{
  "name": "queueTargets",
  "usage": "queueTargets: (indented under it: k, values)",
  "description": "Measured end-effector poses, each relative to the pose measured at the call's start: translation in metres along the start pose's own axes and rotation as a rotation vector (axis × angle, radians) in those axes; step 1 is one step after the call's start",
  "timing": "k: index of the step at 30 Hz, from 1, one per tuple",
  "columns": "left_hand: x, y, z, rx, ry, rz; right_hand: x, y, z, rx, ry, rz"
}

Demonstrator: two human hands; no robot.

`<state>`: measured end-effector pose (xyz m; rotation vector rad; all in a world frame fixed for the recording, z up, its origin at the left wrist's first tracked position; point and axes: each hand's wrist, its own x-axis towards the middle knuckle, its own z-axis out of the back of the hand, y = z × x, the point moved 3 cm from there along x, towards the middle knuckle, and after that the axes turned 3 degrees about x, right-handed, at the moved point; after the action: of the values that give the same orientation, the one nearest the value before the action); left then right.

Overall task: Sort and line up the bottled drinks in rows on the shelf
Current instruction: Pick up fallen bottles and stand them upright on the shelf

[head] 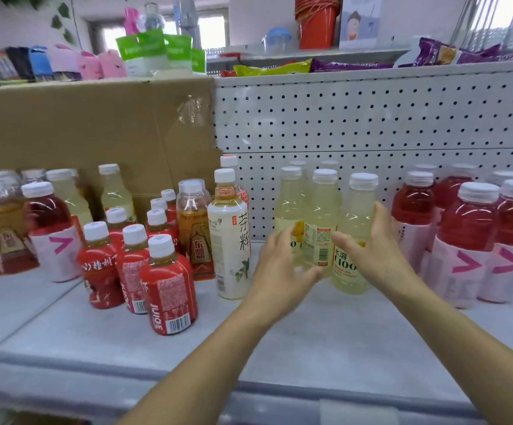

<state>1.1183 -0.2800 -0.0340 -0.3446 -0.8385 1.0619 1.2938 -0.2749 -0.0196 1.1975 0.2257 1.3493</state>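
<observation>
1. Both hands work on the pale yellow bottles (322,222) in the middle of the shelf (325,329), probably to press them into one straight row
2. The left hand (282,265) is half open, its fingers curled against the left and middle front bottles; motion blur hides whether it actually grips
3. The right hand (374,243) wraps the right front bottle, thumb on the near side and fingers round the far side, so it holds that one
4. Three yellow bottles stand in front and two more caps show behind them, so at least five
5. To the right stand the red bottles with pink labels (467,240), well apart from the yellow ones; about seven show, some cut off by the edge
6. Left of the hands stand a tall white-label tea bottle (230,240), with another cap behind it, and an amber tea bottle (192,228)
7. Further left, about seven small red juice bottles (169,286) already form rough rows
8. At the far left is a mixed, unsorted cluster (34,219) in front of a cardboard sheet (95,127)
</observation>
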Motion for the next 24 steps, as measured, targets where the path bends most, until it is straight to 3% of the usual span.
queueTargets:
  k: [3, 6, 10, 12, 24]
  values:
    - [-0.025, -0.010, 0.038, 0.224, -0.376, -0.236, -0.011, 0.014, 0.000, -0.085, -0.165, 0.132]
    - [-0.019, 0.003, 0.066, 0.233, -0.654, -0.199, -0.021, 0.038, -0.005, -0.076, -0.245, 0.362]
    - [0.008, 0.025, 0.069, -0.132, -0.466, 0.175, -0.023, 0.066, -0.028, 0.137, -0.034, 0.350]
    - [0.013, 0.036, 0.063, -0.217, -0.409, 0.264, -0.018, 0.071, -0.040, 0.251, 0.107, 0.282]
    - [-0.049, 0.027, 0.075, -0.236, -0.285, 0.220, 0.038, 0.093, -0.119, 0.389, 0.513, -0.021]
